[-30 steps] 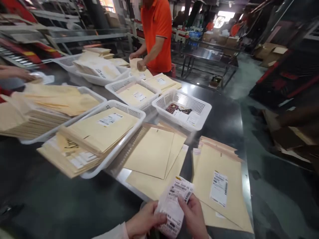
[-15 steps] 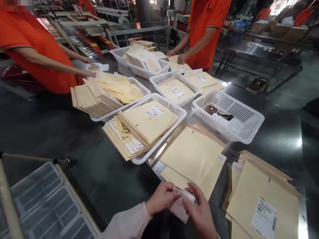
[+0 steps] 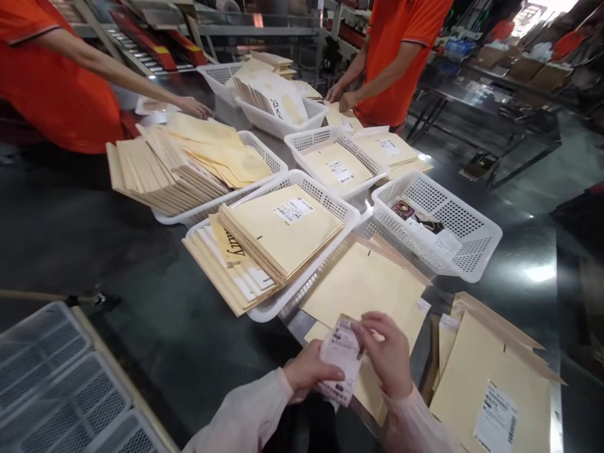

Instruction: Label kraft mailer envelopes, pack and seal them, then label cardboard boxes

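A printed white label slip [image 3: 340, 362] is held upright above the table's near edge. My left hand [image 3: 311, 371] grips its lower left side, thumb across the front. At the slip's upper right corner, my right hand [image 3: 387, 352] pinches the edge between thumb and fingers. Behind the hands lie large yellow padded envelopes [image 3: 363, 283]. To the right is another stack of envelopes [image 3: 491, 365], the top one bearing a white label [image 3: 496, 416].
White baskets [image 3: 302, 302] of envelopes stand ahead; another basket [image 3: 476, 220] holds small packets. Two people in orange shirts [image 3: 391, 56] work across the table [image 3: 528, 251]. Clear-lidded mesh trays [image 3: 70, 390] are at lower left.
The slip has turned upright and opened out towards the camera. My right hand has risen to its top corner. The left person's hand has moved over the envelopes, and the view has shifted.
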Action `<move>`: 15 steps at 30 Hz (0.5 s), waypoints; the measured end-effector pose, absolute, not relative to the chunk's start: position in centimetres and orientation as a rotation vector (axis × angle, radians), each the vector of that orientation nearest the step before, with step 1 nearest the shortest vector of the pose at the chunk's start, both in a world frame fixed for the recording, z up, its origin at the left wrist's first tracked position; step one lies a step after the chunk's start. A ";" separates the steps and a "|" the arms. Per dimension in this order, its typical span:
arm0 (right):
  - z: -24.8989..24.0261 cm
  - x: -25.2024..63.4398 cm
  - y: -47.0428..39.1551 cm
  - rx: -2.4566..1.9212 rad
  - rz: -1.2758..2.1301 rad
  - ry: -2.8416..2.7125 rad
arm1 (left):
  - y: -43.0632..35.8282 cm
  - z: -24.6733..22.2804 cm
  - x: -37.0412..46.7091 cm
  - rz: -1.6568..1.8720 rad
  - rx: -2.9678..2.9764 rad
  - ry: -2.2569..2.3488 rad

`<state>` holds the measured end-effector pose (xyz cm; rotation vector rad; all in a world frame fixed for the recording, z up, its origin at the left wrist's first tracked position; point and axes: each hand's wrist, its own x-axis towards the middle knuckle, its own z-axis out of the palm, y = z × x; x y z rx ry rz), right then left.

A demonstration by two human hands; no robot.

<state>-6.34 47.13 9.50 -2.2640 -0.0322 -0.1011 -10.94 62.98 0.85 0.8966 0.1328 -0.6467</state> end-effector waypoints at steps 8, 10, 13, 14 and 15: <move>3.4 4.8 46.0 -2.627 -0.325 0.218 | 66.5 -4.8 -14.8 -0.824 0.965 0.164; 2.6 4.5 45.8 -2.752 -0.368 0.356 | 67.1 -6.0 -16.8 -0.844 0.973 0.203; 1.8 3.3 45.1 -2.819 -0.322 0.660 | 67.9 -6.6 -19.4 -0.884 0.925 0.202; 1.6 3.1 45.0 -2.772 -0.269 0.708 | 68.1 -6.5 -19.9 -0.895 0.908 0.194; 1.4 3.0 45.0 -2.693 -0.237 0.713 | 68.2 -6.2 -20.2 -0.902 0.900 0.187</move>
